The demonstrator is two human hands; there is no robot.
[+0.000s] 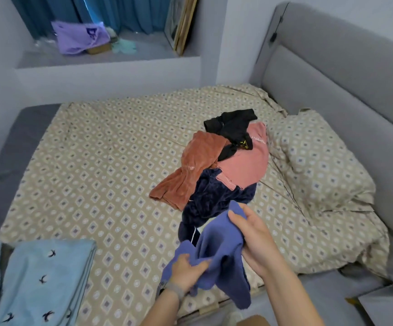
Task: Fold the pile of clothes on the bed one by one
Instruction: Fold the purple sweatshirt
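Both hands hold a blue garment (219, 248) over the near edge of the bed (96, 161), just in front of the pile (216, 165). The left hand (188, 271) pinches a bunched edge; the right hand (254, 241) curls round the cloth. It looks freshly picked, not yet folded; next it needs spreading flat.

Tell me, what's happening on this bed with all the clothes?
A person is sorting laundry. Both hands, the left hand and the right hand, grip a blue garment lifted from the near end of a pile. Still unfolded on the patterned bedsheet lie a navy garment, a rust-coloured one, a pink shirt and a black top. Light blue folded fabric sits at the near left.
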